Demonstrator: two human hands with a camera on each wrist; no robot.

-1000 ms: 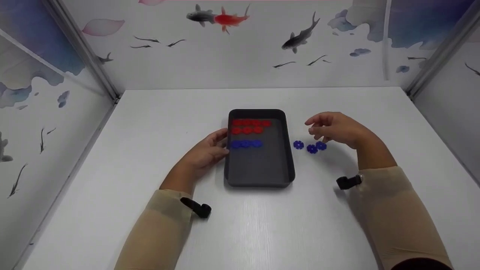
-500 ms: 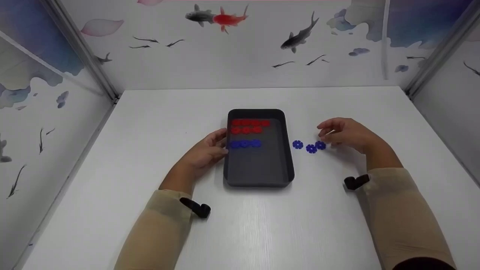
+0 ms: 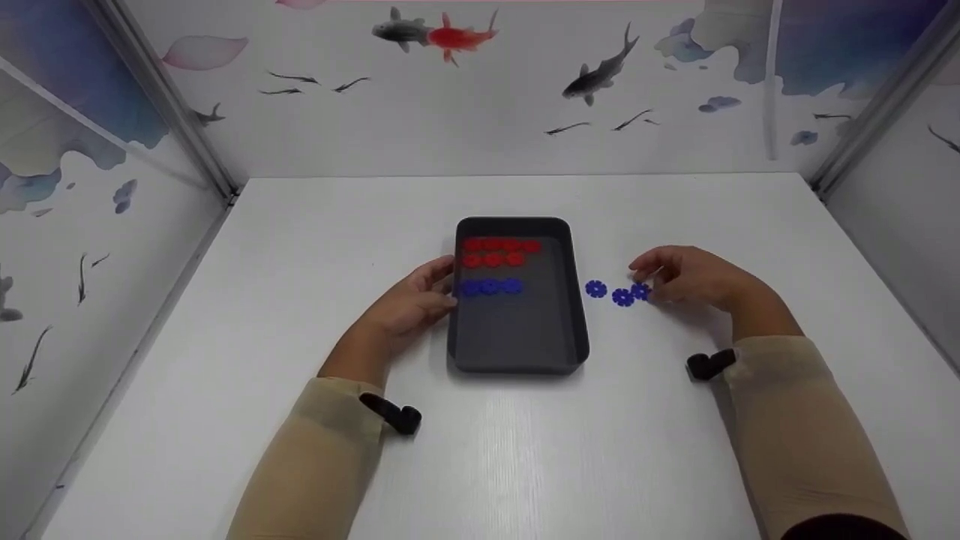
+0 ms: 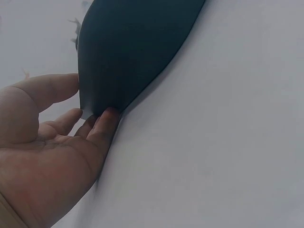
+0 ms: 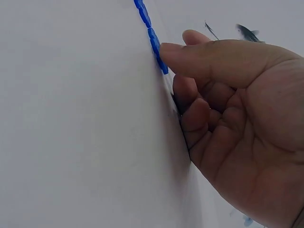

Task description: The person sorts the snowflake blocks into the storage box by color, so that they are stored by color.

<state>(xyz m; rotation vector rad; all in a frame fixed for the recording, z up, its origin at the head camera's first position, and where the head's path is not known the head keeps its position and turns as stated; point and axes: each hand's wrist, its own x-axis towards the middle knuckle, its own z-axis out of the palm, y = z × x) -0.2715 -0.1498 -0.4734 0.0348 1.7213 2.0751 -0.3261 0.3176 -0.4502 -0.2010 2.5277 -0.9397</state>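
A dark grey rectangular tray stands mid-table, seen partly from its side in the left wrist view. My left hand rests its thumb and fingertips against the tray's left outer wall. Beside the tray on the right lie blue flower-shaped plastic discs, two of them close together. My right hand is at the rightmost blue disc, its thumb touching or just over the disc's edge. The forefinger stands apart from the thumb, beyond the disc. In the right wrist view the other fingers are loosely bent.
Inside the tray, red discs form two rows near the far end, with a row of blue discs below them. A white table carries everything. Printed panels wall the back and sides.
My right hand has drawn back to the right and lowered to the rightmost blue disc. My left hand stays at the tray, and the discs keep their places.
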